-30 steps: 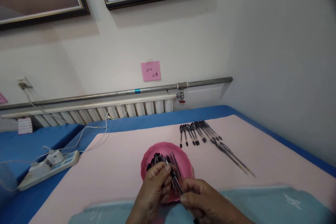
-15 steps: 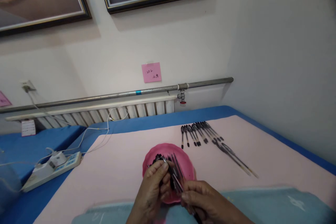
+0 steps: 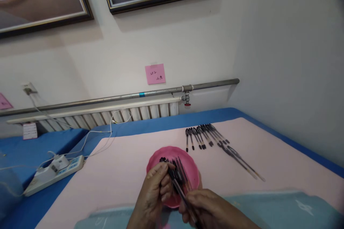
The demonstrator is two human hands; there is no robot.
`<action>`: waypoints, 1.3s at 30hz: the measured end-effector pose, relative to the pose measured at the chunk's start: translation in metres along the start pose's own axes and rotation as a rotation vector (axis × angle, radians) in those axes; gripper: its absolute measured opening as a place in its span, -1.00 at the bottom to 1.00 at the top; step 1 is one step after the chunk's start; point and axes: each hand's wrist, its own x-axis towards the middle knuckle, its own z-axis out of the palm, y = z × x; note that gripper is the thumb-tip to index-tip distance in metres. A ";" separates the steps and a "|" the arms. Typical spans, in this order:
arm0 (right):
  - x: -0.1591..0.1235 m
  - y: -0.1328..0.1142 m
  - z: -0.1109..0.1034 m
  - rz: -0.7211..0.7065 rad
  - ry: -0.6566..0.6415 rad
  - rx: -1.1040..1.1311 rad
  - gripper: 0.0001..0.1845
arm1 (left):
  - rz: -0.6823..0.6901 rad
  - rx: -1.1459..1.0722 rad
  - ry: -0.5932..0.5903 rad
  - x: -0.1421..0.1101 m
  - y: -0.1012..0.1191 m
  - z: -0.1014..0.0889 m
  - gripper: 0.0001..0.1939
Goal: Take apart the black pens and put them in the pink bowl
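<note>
Through the head camera, I am holding a slim, black-and-clear plastic pen [image 3: 180,191] aslant over the near side of a round, scalloped pink bowl [image 3: 196,171]. My left hand [image 3: 154,189] is pinching its black far end, thumb and forefinger together; my right hand [image 3: 206,204] is clamping its fingers on the barrel. Thin dark rods [image 3: 182,168] are lying inside the bowl. Black-and-clear pens [image 3: 207,133] are lying side by side beyond the bowl, to its right, any lettering too small to read. On the white wall [image 3: 188,43] behind the bowl, a square pink paper note [image 3: 155,73] is showing handwritten "252" above characters I am not reading surely.
</note>
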 end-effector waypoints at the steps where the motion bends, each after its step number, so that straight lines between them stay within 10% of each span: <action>1: 0.000 0.001 0.000 -0.012 0.000 0.009 -0.65 | 0.000 -0.001 0.000 0.000 0.000 0.000 -0.65; 32: 0.000 -0.002 -0.004 0.103 0.095 -0.037 -0.85 | 0.017 0.077 -0.022 -0.001 -0.002 -0.002 -0.69; 39: 0.001 0.001 -0.011 0.015 0.207 -0.328 -0.81 | 0.151 0.146 0.198 0.001 0.013 -0.009 -0.64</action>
